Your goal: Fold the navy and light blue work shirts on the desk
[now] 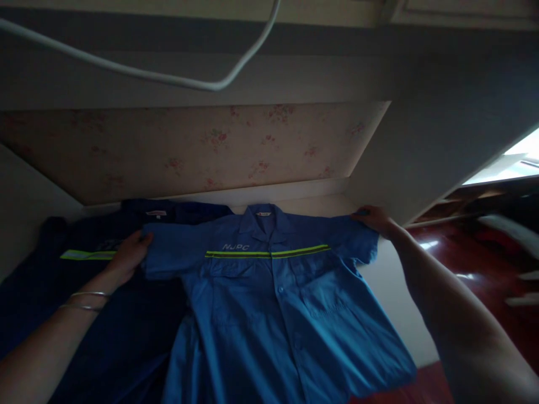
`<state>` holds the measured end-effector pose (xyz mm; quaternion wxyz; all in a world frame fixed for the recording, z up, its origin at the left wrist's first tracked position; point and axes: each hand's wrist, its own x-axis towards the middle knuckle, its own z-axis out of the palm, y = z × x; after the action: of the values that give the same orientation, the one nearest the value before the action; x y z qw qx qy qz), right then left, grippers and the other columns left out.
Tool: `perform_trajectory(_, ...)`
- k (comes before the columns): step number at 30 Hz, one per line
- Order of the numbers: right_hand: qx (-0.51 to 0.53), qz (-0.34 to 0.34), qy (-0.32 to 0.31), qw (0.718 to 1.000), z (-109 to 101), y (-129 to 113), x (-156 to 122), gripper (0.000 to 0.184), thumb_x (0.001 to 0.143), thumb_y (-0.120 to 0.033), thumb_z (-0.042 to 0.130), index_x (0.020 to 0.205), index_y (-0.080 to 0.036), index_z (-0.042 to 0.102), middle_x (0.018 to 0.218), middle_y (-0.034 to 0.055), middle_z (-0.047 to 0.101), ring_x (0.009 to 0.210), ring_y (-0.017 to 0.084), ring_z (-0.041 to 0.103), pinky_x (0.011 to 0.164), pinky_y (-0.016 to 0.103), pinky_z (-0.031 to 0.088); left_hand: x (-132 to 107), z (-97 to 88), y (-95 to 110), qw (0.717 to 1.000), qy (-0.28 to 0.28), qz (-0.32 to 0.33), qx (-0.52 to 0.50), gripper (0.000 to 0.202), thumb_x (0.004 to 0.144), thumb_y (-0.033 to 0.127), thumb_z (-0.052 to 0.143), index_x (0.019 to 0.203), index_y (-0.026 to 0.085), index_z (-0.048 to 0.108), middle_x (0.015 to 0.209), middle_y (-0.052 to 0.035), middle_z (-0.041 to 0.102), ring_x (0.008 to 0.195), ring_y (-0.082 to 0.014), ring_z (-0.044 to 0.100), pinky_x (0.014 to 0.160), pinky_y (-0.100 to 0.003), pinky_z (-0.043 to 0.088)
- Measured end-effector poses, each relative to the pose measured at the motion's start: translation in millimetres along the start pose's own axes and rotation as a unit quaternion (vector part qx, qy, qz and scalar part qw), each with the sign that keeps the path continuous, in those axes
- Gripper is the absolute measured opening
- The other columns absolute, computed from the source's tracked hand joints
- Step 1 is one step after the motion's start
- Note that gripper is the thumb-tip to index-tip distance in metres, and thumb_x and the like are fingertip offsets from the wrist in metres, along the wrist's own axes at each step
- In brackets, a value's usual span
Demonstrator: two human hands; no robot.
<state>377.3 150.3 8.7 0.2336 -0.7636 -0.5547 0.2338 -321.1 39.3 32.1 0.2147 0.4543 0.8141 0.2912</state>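
A blue short-sleeved work shirt (261, 297) lies spread front up, its collar toward the back and its lower part hanging out of the bottom of the view. A yellow-green striped band crosses its chest, with pale letters above it. My left hand (128, 255) is closed on the end of the sleeve at the left. At the other side my right hand (374, 219) pinches the top edge of the opposite sleeve. Under and beside the shirt's left part lies a dark blue garment (96, 314) with a similar reflective stripe.
The garments rest on a white surface (404, 303) inside a recess with floral wallpaper (252, 148) at the back. A white cable (168, 77) hangs across the top. Grey panels flank both sides. Reddish floor (475, 280) and blurred items show at the right.
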Motion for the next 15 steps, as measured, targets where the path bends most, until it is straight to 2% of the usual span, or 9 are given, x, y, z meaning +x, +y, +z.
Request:
perform_trajectory(3, -0.037, -0.062, -0.026, 0.997, -6.7, -42.4, -12.4, 0.022, 0.075, -0.031, 0.076, 0.091, -0.018, 0.067, 0.085, 0.0088, 0.067, 0.075, 0.021, 0.057, 0.068, 0.031, 0.047, -18.4, -5.1, 40.3, 0.996, -0.034, 0.036, -0.073, 0.046, 0.097, 0.044, 0.042, 0.126, 0.01, 0.053, 0.101, -0.0069, 0.072, 0.083, -0.0167, 0.064, 0.075, -0.03, 0.054)
perform_trajectory(5, -0.028, -0.086, -0.074, 0.993, -4.7, -71.8, -31.2, 0.027, 0.074, -0.03, 0.078, 0.095, -0.017, 0.067, 0.078, 0.0053, 0.065, 0.068, 0.017, 0.056, 0.065, 0.03, 0.049, -39.1, 0.0, 69.9, 0.99, -0.073, 0.067, -0.105, 0.05, 0.096, 0.048, 0.043, 0.129, 0.011, 0.052, 0.098, -0.0056, 0.072, 0.079, -0.0156, 0.064, 0.073, -0.03, 0.055)
perform_trajectory(7, 0.005, -0.093, -0.135, 0.986, 3.6, -97.1, -56.0, 0.04, 0.073, -0.034, 0.08, 0.105, -0.018, 0.065, 0.08, 0.0036, 0.067, 0.062, 0.014, 0.056, 0.061, 0.028, 0.051, -64.9, 14.2, 95.9, 0.982, -0.126, 0.083, -0.115, 0.054, 0.093, 0.052, 0.049, 0.128, 0.012, 0.053, 0.087, -0.0051, 0.071, 0.068, -0.0165, 0.064, 0.064, -0.031, 0.056)
perform_trajectory(9, 0.065, -0.097, -0.229, 0.967, 15.6, -114.4, -80.5, 0.056, 0.072, -0.042, 0.081, 0.12, -0.019, 0.061, 0.091, 0.005, 0.07, 0.062, 0.014, 0.061, 0.061, 0.028, 0.055, -90.8, 34.6, 113.2, 0.97, -0.194, 0.09, -0.118, 0.057, 0.087, 0.055, 0.059, 0.126, 0.014, 0.054, 0.087, -0.0068, 0.071, 0.064, -0.019, 0.066, 0.057, -0.033, 0.056)
perform_trajectory(11, 0.144, -0.109, -0.314, 0.932, 27.4, -121.3, -97.6, 0.066, 0.075, -0.045, 0.079, 0.131, -0.022, 0.054, 0.102, 0.0068, 0.071, 0.068, 0.016, 0.067, 0.068, 0.032, 0.058, -110.9, 55.0, 119.1, 0.952, -0.257, 0.113, -0.122, 0.057, 0.084, 0.056, 0.061, 0.125, 0.017, 0.054, 0.101, -0.0107, 0.071, 0.072, -0.0217, 0.07, 0.06, -0.034, 0.058)
perform_trajectory(12, 0.176, -0.116, -0.329, 0.921, 32.2, -120.4, -102.4, 0.065, 0.078, -0.045, 0.076, 0.134, -0.022, 0.052, 0.104, 0.0078, 0.072, 0.072, 0.017, 0.069, 0.072, 0.034, 0.059, -117.7, 63.5, 117.8, 0.945, -0.274, 0.137, -0.116, 0.056, 0.086, 0.058, 0.057, 0.125, 0.018, 0.054, 0.108, -0.0125, 0.07, 0.078, -0.0224, 0.072, 0.064, -0.034, 0.06)
perform_trajectory(13, 0.192, -0.12, -0.317, 0.921, 36.2, -116.9, -104.9, 0.062, 0.081, -0.044, 0.073, 0.135, -0.021, 0.053, 0.106, 0.0092, 0.072, 0.076, 0.018, 0.07, 0.077, 0.036, 0.059, -122.1, 70.3, 113.9, 0.941, -0.278, 0.164, -0.103, 0.055, 0.088, 0.059, 0.052, 0.125, 0.018, 0.053, 0.113, -0.0139, 0.069, 0.083, -0.0228, 0.073, 0.069, -0.035, 0.06)
perform_trajectory(15, 0.155, -0.119, -0.221, 0.956, 42.3, -102.7, -105.7, 0.053, 0.085, -0.043, 0.07, 0.129, -0.017, 0.058, 0.11, 0.0133, 0.071, 0.087, 0.021, 0.07, 0.086, 0.039, 0.057, -125.6, 78.9, 100.6, 0.942, -0.251, 0.213, -0.064, 0.055, 0.091, 0.059, 0.044, 0.125, 0.016, 0.054, 0.119, -0.0162, 0.068, 0.094, -0.0242, 0.072, 0.082, -0.038, 0.059)
